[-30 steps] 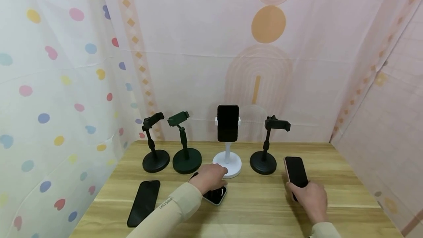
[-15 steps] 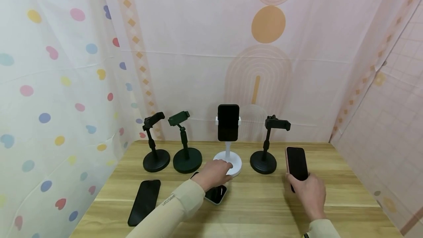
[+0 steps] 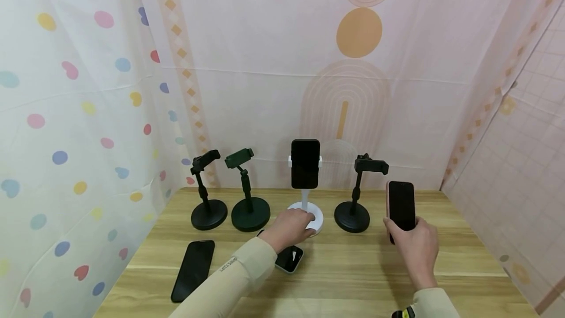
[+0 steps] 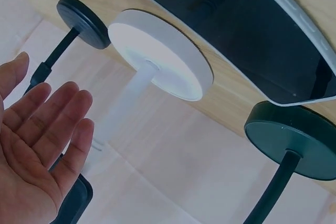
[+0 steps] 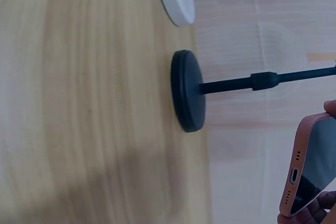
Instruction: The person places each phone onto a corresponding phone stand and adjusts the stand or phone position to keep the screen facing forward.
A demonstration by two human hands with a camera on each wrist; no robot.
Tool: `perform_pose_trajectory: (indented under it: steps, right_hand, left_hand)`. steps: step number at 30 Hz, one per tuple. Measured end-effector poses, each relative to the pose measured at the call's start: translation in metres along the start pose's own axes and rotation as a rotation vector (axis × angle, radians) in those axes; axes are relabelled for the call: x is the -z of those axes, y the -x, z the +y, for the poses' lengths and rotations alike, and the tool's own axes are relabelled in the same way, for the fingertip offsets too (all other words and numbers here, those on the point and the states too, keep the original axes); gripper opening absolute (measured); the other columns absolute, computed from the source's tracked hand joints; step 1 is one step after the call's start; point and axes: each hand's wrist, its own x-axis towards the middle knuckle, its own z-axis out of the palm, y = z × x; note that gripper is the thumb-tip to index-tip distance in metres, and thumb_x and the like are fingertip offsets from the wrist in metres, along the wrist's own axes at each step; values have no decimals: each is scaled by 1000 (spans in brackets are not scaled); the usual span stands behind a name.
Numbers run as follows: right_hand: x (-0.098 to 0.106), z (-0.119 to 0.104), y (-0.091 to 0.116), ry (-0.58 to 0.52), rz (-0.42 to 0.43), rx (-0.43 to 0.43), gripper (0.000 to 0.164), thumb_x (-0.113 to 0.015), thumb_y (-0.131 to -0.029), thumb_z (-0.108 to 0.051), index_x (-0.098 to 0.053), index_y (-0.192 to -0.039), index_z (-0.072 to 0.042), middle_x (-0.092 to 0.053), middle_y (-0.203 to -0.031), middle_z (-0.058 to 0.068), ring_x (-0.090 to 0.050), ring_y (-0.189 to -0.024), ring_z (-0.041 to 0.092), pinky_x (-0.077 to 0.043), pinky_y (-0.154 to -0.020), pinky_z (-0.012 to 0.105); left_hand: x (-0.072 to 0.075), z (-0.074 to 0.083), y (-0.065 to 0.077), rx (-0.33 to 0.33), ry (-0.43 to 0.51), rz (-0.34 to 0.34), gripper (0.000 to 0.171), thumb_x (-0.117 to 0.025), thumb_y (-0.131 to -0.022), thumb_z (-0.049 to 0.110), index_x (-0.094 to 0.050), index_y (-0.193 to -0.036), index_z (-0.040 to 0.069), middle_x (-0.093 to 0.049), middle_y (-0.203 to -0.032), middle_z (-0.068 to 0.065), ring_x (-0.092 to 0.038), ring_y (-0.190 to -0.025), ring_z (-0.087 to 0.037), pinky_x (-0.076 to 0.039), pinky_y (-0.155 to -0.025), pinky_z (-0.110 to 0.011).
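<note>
My right hand [image 3: 417,251] grips a pink-edged smartphone [image 3: 401,204] by its lower part, dark screen facing me; its bottom edge with the charging port shows in the right wrist view. To its left stands a black phone stand [image 3: 352,216] with a vacant clamp. My left hand [image 3: 289,229] hovers near the base of a white phone stand [image 3: 305,200], whose clamp holds a black smartphone [image 3: 305,163] upright. In the left wrist view the fingers [image 4: 52,124] are loosely bent with nothing in them. Below this hand lies another smartphone [image 3: 289,259], partly hidden by the forearm.
A dark green phone stand [image 3: 250,215] and another black phone stand [image 3: 209,215] stand at the back left, both clamps vacant. A black smartphone [image 3: 192,271] lies at the left of the wooden table [image 3: 348,278]. Patterned curtains [image 3: 247,87] hang behind and at the sides.
My right hand has moved forward and up with the pink-edged smartphone, tipping it more upright. My left hand has shifted slightly right and forward toward the white stand's base.
</note>
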Motion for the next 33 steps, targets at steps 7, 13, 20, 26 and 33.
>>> perform_pose_trajectory:
  steps: [7, 13, 20, 26, 33]
  right_hand:
    - [7, -10, -3, -32, 22, 29, 65, -78, -78, -53, -66, -95, 8, -65, -84, 22, -60, -70, 33, -44, -53, 41]
    - [13, -18, -7, -57, 67, 47, 59, -79, -78, -51, -65, -87, 5, -63, -80, 21, -59, -68, 33, -41, -50, 38]
    - [20, -31, -8, -91, 56, 8, 75, -73, -81, -58, -62, -113, 9, -58, -101, 24, -52, -94, 38, -42, -71, 52]
    - [25, -43, -8, -134, 56, 18, 78, -73, -82, -57, -59, -124, 7, -56, -109, 24, -46, -106, 39, -39, -80, 56]
    - [24, -57, -7, -177, 63, 43, 77, -75, -81, -56, -59, -125, 5, -55, -111, 23, -47, -104, 37, -39, -78, 54]
  left_hand:
    - [4, 3, -5, 2, 7, 17, 33, -70, -93, 38, -71, -116, 14, -72, -100, -1, -69, -88, -16, -55, -76, -33]
    - [7, 4, -10, -8, -25, 58, 32, -69, -93, 41, -71, -113, 15, -71, -97, 2, -66, -77, -12, -52, -64, -29]
    - [12, 6, -13, -12, -36, 109, 35, -66, -95, 42, -69, -119, 17, -70, -104, 3, -67, -80, -13, -52, -62, -28]
    - [18, 10, -18, -26, -52, 145, 38, -63, -97, 43, -67, -124, 17, -69, -109, 3, -68, -87, -13, -54, -67, -30]
    - [23, 14, -28, -37, -32, 175, 40, -63, -97, 41, -65, -128, 17, -70, -113, 2, -68, -87, -14, -54, -67, -31]
